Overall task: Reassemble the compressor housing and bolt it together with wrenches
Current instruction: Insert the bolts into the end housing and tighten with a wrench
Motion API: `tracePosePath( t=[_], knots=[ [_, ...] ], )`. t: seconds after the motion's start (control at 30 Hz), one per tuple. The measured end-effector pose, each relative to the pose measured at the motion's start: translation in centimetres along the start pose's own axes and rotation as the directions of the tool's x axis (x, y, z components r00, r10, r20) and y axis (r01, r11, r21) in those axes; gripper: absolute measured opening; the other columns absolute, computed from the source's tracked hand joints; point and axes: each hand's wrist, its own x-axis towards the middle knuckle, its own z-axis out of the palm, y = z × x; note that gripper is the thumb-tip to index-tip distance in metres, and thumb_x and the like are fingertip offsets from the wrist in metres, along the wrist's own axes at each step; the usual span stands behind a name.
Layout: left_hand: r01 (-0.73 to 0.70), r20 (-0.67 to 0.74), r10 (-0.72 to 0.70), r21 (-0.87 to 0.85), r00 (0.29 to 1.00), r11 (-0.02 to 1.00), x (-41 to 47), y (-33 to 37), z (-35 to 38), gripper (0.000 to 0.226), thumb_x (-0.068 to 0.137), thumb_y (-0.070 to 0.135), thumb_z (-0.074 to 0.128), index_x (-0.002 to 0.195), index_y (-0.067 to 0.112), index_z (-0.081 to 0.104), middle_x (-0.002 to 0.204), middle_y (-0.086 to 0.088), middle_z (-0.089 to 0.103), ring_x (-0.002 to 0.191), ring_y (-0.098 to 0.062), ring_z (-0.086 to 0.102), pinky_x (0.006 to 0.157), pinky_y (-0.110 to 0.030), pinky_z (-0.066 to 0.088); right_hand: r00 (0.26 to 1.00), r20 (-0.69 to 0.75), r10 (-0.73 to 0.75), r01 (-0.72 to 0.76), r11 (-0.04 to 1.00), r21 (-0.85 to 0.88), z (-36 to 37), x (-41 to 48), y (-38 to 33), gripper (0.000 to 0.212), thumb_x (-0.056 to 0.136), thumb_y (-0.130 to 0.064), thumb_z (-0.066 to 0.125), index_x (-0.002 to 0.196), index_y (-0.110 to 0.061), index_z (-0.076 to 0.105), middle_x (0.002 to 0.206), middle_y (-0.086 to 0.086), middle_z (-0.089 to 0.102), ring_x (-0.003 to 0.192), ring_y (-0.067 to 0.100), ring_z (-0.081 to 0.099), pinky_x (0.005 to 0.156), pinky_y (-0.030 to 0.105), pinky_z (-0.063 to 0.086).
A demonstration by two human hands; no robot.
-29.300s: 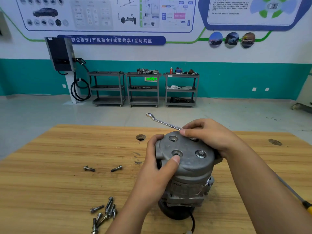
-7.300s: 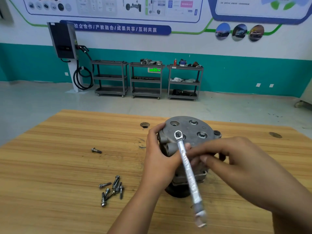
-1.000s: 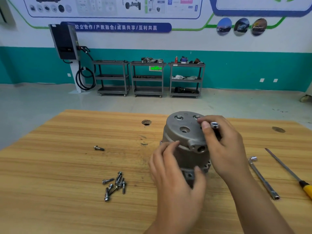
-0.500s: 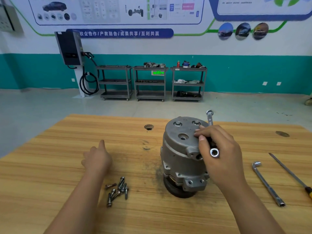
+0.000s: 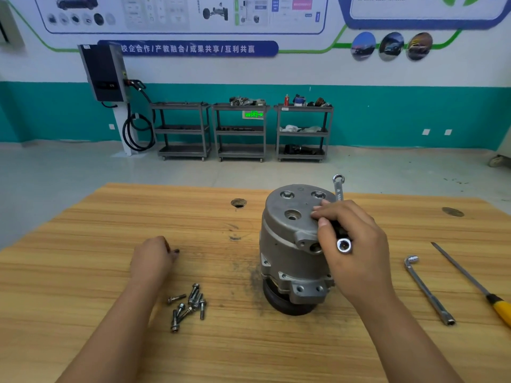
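The grey compressor housing [image 5: 287,244] stands upright on the wooden table [image 5: 83,272], its black pulley underneath. My right hand [image 5: 356,244] rests against its upper right side and grips a silver ring wrench [image 5: 338,186], whose one end sticks up behind the housing and whose other end shows near my thumb. My left hand [image 5: 152,258] is out on the table to the left, fingers curled round a single bolt [image 5: 176,251] whose dark tip pokes out. A pile of several loose bolts [image 5: 188,305] lies in front of that hand.
An L-shaped socket wrench [image 5: 427,290] and a yellow-handled screwdriver [image 5: 475,284] lie at the right of the table. Two round holes [image 5: 238,202] are in the tabletop near its far edge. Grey shelf carts [image 5: 240,131] and a wall charger stand across the floor.
My left hand has left the housing and reached to the lone bolt at the left, closing over it. My right hand keeps the wrench against the housing.
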Motion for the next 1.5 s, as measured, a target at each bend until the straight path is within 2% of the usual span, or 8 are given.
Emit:
tracePosePath(
  t=[0.1, 0.23, 0.43, 0.63, 0.87, 1.07, 1.27, 1.5],
  knots=[
    [-0.119, -0.099, 0.091, -0.325, 0.991, 0.938, -2.4, 2.5, -1.5, 0.014, 0.087, 0.023, 0.067, 0.094, 0.012, 0.062, 0.092, -0.004, 0.066, 0.079, -0.018, 0.057, 0.058, -0.025, 0.039, 1.0, -0.019, -0.004, 0.003, 1.0, -0.01, 0.2, 0.0, -0.1, 0.015, 0.082, -0.008, 0.053, 0.085, -0.008, 0.068, 0.088, -0.004, 0.065, 0.095, 0.011, 0.061, 0.086, 0.043, 0.049],
    [-0.344, -0.285, 0.202, -0.651, 0.937, 0.676, -7.2, 6.4, -4.1, 0.008, 0.086, 0.021, 0.067, 0.086, 0.028, 0.064, 0.079, 0.02, 0.064, 0.073, 0.006, 0.058, 0.057, -0.007, 0.038, 0.998, -0.061, -0.009, 0.007, 1.0, -0.027, 0.3, 0.0, 0.0, 0.014, 0.081, -0.006, 0.054, 0.083, -0.01, 0.067, 0.085, -0.008, 0.063, 0.089, 0.012, 0.061, 0.083, 0.041, 0.049],
    [-0.569, -0.409, 0.471, -0.777, 0.782, 0.269, -12.5, 10.8, -8.2, 0.033, 0.092, 0.011, 0.055, 0.106, 0.04, 0.057, 0.094, 0.018, 0.071, 0.086, -0.002, 0.067, 0.071, -0.014, 0.049, 0.997, -0.075, -0.02, 0.017, 0.999, -0.032, 0.5, 0.0, 0.1, 0.014, 0.08, -0.006, 0.055, 0.083, -0.009, 0.069, 0.087, -0.006, 0.066, 0.093, 0.015, 0.064, 0.084, 0.043, 0.05],
    [-0.637, -0.422, 0.531, -0.698, 0.735, 0.326, -13.0, 13.3, -9.1, 0.022, 0.089, 0.014, 0.06, 0.091, 0.034, 0.051, 0.092, 0.021, 0.071, 0.092, 0.009, 0.062, 0.075, -0.013, 0.049, 0.996, -0.085, -0.029, 0.026, 0.999, -0.032, 0.6, -0.2, -0.1, 0.014, 0.079, -0.004, 0.056, 0.083, -0.008, 0.069, 0.086, -0.007, 0.066, 0.095, 0.014, 0.065, 0.084, 0.047, 0.051],
    [-0.675, -0.362, 0.592, -0.565, 0.72, 0.475, -12.4, 14.3, -8.3, 0.017, 0.09, 0.015, 0.06, 0.087, 0.03, 0.053, 0.098, 0.004, 0.068, 0.098, -0.009, 0.06, 0.084, -0.033, 0.049, 0.995, -0.097, -0.016, 0.014, 1.0, -0.021, 0.6, -0.2, 0.0, 0.014, 0.078, -0.005, 0.056, 0.082, -0.008, 0.07, 0.087, -0.009, 0.065, 0.098, 0.012, 0.063, 0.085, 0.048, 0.05],
    [-0.655, -0.326, 0.599, -0.581, 0.732, 0.483, -12.4, 14.7, -8.1, 0.013, 0.083, 0.023, 0.068, 0.087, 0.035, 0.065, 0.094, 0.01, 0.063, 0.094, 0.002, 0.052, 0.079, -0.006, 0.038, 0.997, -0.08, -0.015, 0.016, 1.0, 0.018, 0.6, -0.3, 0.0, 0.015, 0.079, -0.006, 0.056, 0.082, -0.011, 0.07, 0.089, -0.015, 0.064, 0.101, 0.01, 0.063, 0.088, 0.044, 0.049],
    [-0.461, -0.225, 0.521, -0.801, 0.823, 0.382, -12.5, 14.3, -7.4, 0.016, 0.081, 0.025, 0.072, 0.089, 0.038, 0.068, 0.089, 0.017, 0.068, 0.1, -0.005, 0.058, 0.089, -0.028, 0.046, 0.982, -0.012, 0.189, -0.171, 0.914, 0.367, -1.0, 0.8, 0.3, 0.026, 0.085, -0.013, 0.043, 0.095, -0.034, 0.055, 0.099, -0.017, 0.059, 0.095, 0.006, 0.063, 0.074, 0.015, 0.049],
    [-0.44, -0.201, 0.519, -0.809, 0.831, 0.391, -12.8, 13.8, -6.6, 0.015, 0.083, 0.031, 0.068, 0.094, 0.041, 0.066, 0.104, 0.016, 0.063, 0.107, 0.001, 0.053, 0.092, -0.021, 0.042, 0.985, -0.086, 0.146, -0.079, 0.843, 0.532, -3.0, 4.4, 0.8, 0.026, 0.084, -0.006, 0.05, 0.102, -0.024, 0.049, 0.081, -0.005, 0.068, 0.068, 0.015, 0.068, 0.073, 0.021, 0.052]
  ],
)
